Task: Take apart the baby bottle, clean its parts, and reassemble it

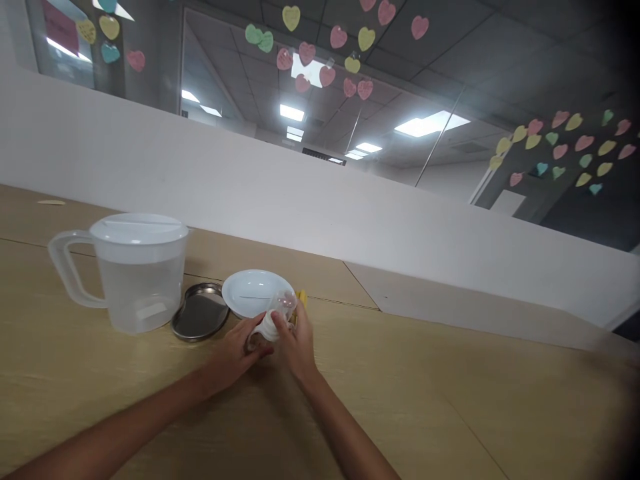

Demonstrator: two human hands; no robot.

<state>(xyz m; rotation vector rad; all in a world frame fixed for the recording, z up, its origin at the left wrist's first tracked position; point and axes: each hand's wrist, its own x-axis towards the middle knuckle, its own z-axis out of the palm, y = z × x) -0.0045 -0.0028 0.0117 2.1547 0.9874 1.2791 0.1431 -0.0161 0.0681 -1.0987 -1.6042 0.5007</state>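
A small clear plastic bottle (pixel 257 339) with a white ribbed neck is wrapped by my left hand (pixel 236 353), its top tilted up to the right. My right hand (pixel 299 343) has its fingers closed at the bottle's white neck, with a clear, rounded plastic piece (pixel 285 302) rising above it. Whether that piece is joined to the neck is too small to tell. Just behind the hands lies a white oval bowl (pixel 250 287). Something yellow (pixel 302 297) shows partly behind my right fingers.
A lidded translucent pitcher (pixel 143 280) holding liquid stands on the wooden table (pixel 400 400) at the left. Between it and the bowl lies a metal kidney tray (pixel 200 312). A white ledge and window run behind.
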